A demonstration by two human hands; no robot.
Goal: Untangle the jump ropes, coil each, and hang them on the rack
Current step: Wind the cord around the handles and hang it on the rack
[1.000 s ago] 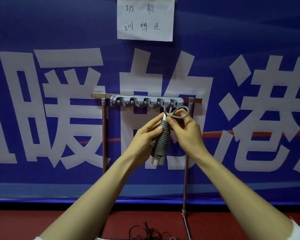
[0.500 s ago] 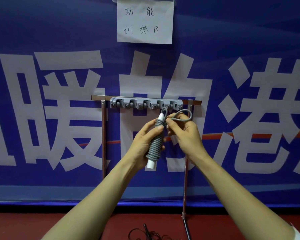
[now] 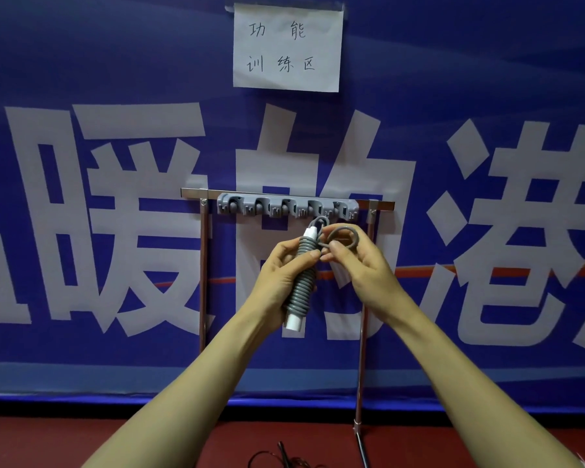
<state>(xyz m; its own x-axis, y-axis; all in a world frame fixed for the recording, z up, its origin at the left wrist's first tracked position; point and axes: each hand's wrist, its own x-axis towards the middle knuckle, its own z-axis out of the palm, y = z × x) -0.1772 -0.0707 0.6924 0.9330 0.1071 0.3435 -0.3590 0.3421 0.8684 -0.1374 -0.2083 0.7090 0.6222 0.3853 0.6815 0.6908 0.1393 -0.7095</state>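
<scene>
One coiled jump rope point(image 3: 301, 288): left hand point(image 3: 276, 278) grips it, right hand point(image 3: 363, 265) pinches its loop point(image 3: 343, 227).

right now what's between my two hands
In the head view, the coiled grey jump rope: the left hand grips the coil, the right hand pinches its loose loop just below the rack's hook strip.

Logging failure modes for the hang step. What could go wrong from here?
1. The loop is only pinched by the right hand; if it slips, the coiled grey jump rope in the left hand may unwind.
2. The loop may miss a hook on the grey rack.
3. A drop could land on the black rope below.
</scene>
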